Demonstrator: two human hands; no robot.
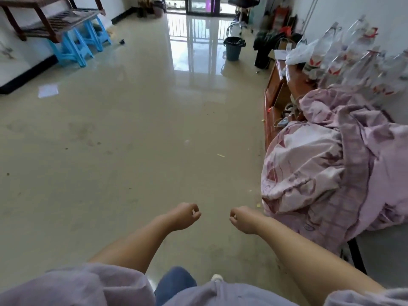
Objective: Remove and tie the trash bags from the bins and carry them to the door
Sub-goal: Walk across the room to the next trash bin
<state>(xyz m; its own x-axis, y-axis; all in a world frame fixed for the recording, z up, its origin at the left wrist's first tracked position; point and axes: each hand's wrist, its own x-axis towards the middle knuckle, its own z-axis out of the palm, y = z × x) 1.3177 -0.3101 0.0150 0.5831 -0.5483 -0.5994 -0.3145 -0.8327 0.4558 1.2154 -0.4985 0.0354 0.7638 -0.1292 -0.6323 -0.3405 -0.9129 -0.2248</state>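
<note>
You face a glossy floor (136, 129), with a pink quilt (331, 168) heaped at your right. The bin (233, 49), lined with a black bag (237, 42), stands far ahead by the glass door (202, 5). Your left hand (184, 216) and right hand (242, 219) hang loosely curled, holding nothing.

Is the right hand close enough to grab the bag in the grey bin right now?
Probably not. The right hand hangs loosely curled and holds nothing, while the bin with its black bag stands far across the floor. Nothing blocks the path, so the person likely just needs to walk over.
</note>
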